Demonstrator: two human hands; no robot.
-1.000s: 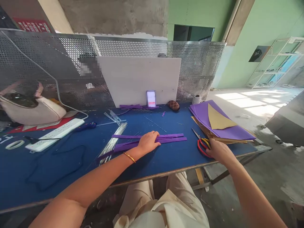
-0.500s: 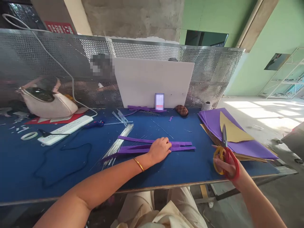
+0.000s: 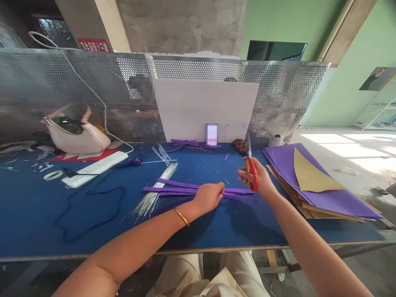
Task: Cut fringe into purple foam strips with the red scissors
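Purple strips [image 3: 176, 190] lie side by side across the blue table, their left parts over a bundle of thin pale wires [image 3: 151, 198]. My left hand [image 3: 209, 196], with a gold bangle at the wrist, is closed on the strips near their right part; its palm hides a stretch of them. Up and to the right, my right hand [image 3: 258, 177] holds scissors [image 3: 253, 175] with red and yellow handles, blades pointing away from me. The scissors are apart from the strips.
Purple and tan sheets [image 3: 321, 181] are stacked at the right. A white power strip [image 3: 95, 170], a tape roll [image 3: 53, 175] and a light handbag [image 3: 77, 138] are at the left. At the back, a phone [image 3: 212, 134] leans on a white board [image 3: 201, 103].
My right hand has moved left and away from me with the scissors, from beside the sheets. The strips under my left hand have shifted a little, and the view has turned slightly.
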